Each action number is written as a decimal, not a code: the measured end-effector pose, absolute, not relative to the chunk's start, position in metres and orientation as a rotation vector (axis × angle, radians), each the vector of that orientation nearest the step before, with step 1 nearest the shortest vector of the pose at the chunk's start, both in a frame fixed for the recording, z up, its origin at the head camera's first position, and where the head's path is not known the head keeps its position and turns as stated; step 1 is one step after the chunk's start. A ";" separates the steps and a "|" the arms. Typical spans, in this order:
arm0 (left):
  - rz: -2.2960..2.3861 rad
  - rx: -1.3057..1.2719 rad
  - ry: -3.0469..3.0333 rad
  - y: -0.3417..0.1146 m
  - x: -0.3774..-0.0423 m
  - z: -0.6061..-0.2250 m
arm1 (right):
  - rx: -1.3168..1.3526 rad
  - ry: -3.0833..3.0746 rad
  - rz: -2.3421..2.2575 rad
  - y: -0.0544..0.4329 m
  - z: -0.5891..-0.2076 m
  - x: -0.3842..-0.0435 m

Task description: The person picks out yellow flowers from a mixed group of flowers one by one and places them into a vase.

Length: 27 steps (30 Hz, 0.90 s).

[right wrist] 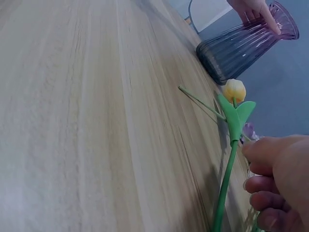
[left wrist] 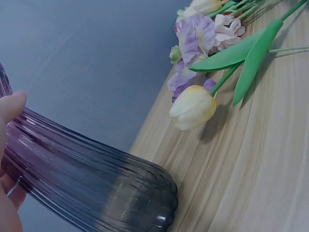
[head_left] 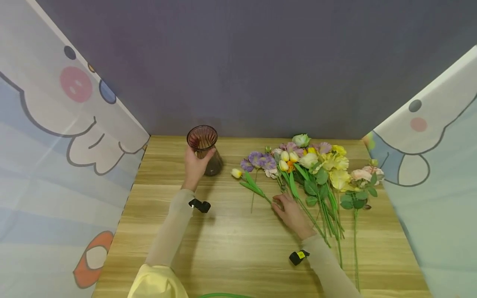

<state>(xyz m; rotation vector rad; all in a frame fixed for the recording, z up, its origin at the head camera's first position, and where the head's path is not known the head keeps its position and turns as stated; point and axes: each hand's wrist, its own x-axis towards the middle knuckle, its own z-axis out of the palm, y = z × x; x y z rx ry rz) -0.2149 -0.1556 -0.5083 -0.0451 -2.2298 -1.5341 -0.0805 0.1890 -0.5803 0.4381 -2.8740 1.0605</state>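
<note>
My left hand (head_left: 197, 165) grips a purple ribbed glass vase (head_left: 213, 166) below its flared rim. The vase fades to grey at its base and leans in the left wrist view. My right hand (head_left: 292, 215) is over the flower stems, its fingers loosely bent. Beside its fingertips runs the green stem (right wrist: 226, 186) of a pale yellow tulip (head_left: 236, 173) with two long leaves. In the right wrist view the stem passes along the fingertips, with no grip on it showing.
Right of the vase lie purple flowers (head_left: 255, 159), several white tulips (head_left: 284, 156), yellow blooms (head_left: 339, 179) and a pink rose stem (head_left: 355, 244) on the wooden table (head_left: 231, 248). A grey panel (head_left: 253, 70) stands behind, with printed cloth walls (head_left: 33, 174) at the sides. A green curved edge (head_left: 223, 295) shows at the front.
</note>
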 end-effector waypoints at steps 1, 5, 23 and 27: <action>-1.517 -0.041 -2.229 -0.155 -0.215 -0.509 | 0.430 -2.875 1.067 0.188 -0.581 -0.080; -1.430 -0.028 -2.242 -0.156 -0.215 -0.509 | 0.386 -2.899 1.065 0.186 -0.581 -0.081; -1.322 -0.061 -2.254 -0.160 -0.212 -0.517 | 0.330 -2.989 0.955 0.181 -0.581 -0.084; -1.336 -0.082 -2.222 -0.158 -0.211 -0.517 | 0.323 -2.960 0.990 0.182 -0.577 -0.089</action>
